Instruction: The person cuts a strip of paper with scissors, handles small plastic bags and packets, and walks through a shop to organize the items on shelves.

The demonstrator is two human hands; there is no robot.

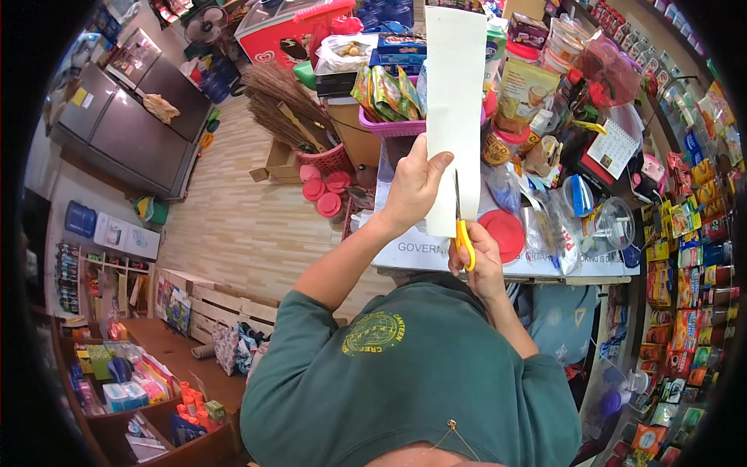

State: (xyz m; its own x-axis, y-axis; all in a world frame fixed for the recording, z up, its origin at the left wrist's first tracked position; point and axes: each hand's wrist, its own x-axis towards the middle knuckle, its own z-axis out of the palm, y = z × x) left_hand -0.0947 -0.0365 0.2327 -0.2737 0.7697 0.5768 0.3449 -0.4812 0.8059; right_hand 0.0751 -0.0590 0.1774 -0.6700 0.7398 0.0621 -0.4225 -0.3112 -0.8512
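Observation:
A long strip of white paper or card (456, 87) stands out in front of me, over the table's front part. My left hand (415, 182) grips its left edge, with the thumb lying on its face. In my right hand (480, 257) is a pair of scissors with yellow handles (465, 245). The scissor blades point away from me and lie at the lower part of the strip, where a blade shows against the white face. Whether the blades are parted cannot be told. A round red lid (501, 236) lies on the table just right of the scissors.
The white-covered table (408, 251) bears a purple basket of packets (392, 125), jars, plastic bags and a spiral desk calendar (613, 149). Left of it stand stick brooms (286, 111) in a pink basket and several red-lidded containers (330, 204). Hanging packets (688, 280) line the right side.

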